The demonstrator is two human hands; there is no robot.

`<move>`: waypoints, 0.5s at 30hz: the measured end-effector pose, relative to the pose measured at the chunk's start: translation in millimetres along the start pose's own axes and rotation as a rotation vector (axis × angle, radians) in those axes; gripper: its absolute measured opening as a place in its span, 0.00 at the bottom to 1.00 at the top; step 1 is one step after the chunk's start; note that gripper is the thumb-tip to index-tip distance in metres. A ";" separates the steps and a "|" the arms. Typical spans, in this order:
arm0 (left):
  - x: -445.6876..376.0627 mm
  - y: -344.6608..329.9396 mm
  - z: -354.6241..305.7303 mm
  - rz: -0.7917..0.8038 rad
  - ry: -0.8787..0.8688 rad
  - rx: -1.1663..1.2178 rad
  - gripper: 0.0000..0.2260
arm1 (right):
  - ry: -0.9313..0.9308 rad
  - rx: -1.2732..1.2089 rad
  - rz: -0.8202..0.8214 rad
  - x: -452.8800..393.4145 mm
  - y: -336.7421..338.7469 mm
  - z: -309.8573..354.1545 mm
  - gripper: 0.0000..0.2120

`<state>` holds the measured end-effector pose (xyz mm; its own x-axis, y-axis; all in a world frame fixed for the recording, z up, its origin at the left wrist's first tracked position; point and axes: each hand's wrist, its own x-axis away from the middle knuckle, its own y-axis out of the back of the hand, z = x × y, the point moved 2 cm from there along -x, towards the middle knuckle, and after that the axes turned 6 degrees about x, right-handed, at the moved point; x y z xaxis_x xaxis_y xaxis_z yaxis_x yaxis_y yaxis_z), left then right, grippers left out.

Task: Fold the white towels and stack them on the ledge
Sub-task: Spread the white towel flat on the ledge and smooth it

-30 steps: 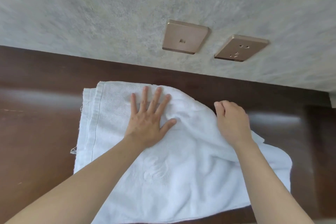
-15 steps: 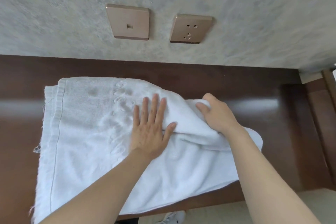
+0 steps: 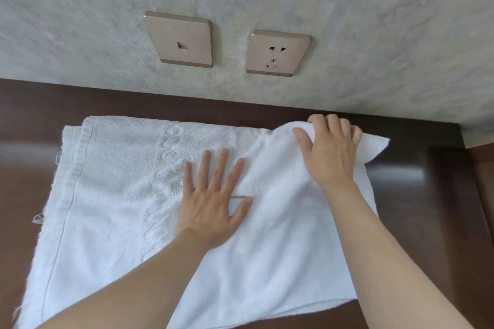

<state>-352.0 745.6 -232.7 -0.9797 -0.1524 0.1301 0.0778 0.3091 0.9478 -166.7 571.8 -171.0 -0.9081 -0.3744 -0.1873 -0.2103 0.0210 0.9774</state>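
Observation:
A white towel point(image 3: 112, 195) lies spread over the dark wooden ledge point(image 3: 422, 181), with an embossed band running down its middle. My left hand point(image 3: 211, 200) presses flat on the towel's centre, fingers straight and spread. My right hand point(image 3: 330, 152) grips the towel's far right corner near the wall, fingers curled over the cloth and thumb under a fold. A pointed flap of towel sticks out to the right of that hand. The towel's near edge hangs at the ledge's front.
A grey textured wall point(image 3: 374, 21) rises right behind the ledge. Two bronze plates sit on it: a switch plate point(image 3: 181, 40) and a power socket point(image 3: 276, 53). The ledge ends at the right against a brown wooden side piece point(image 3: 481, 168).
My right hand has carried the towel's corner from near the middle out to the far right by the wall, flattening the bunched fold. My left hand stays pressed on the centre.

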 end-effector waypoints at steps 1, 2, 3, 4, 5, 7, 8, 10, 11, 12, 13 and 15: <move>-0.3 -0.4 0.2 0.001 0.002 -0.009 0.34 | -0.045 -0.023 0.125 1.5 -8.6 -3.0 0.23; -0.5 -1.0 0.4 0.001 0.003 -0.013 0.34 | -0.104 -0.046 0.218 4.2 -15.8 -7.5 0.26; -0.2 -1.4 0.7 0.001 0.001 -0.017 0.34 | -0.160 -0.069 0.260 8.4 -21.0 -12.5 0.29; -0.5 -1.7 1.2 -0.001 -0.002 -0.022 0.34 | -0.204 -0.092 0.253 13.9 -24.0 -17.0 0.31; -1.0 -2.1 1.9 -0.005 -0.001 -0.029 0.34 | -0.242 -0.121 0.220 20.2 -24.5 -20.5 0.32; -1.7 -2.7 2.8 -0.013 0.002 -0.047 0.34 | -0.355 -0.187 0.153 37.3 -23.8 -28.5 0.30; -1.6 -3.2 2.7 -0.013 0.002 -0.051 0.34 | -0.415 -0.212 0.158 47.8 -25.4 -32.8 0.30; -1.2 -3.3 2.2 -0.016 0.006 -0.058 0.35 | -0.430 -0.191 0.218 70.4 -31.4 -37.4 0.30; -1.7 -3.1 2.0 -0.018 0.009 -0.064 0.35 | -0.407 -0.158 0.233 80.3 -35.1 -38.1 0.30; -2.0 -3.0 1.6 -0.017 0.010 -0.069 0.35 | -0.404 -0.143 0.229 86.6 -38.2 -38.6 0.30; -1.6 -2.8 1.5 -0.014 0.013 -0.071 0.35 | -0.420 -0.141 0.211 89.7 -40.2 -38.5 0.29; -1.7 -2.5 1.9 -0.017 0.024 -0.074 0.36 | -0.469 -0.138 0.140 91.2 -41.6 -37.1 0.28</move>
<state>-350.9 746.8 -235.9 -0.9764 -0.1796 0.1196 0.0753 0.2359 0.9688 -227.4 502.4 -225.1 -0.9957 0.0807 -0.0461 -0.0537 -0.0938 0.9941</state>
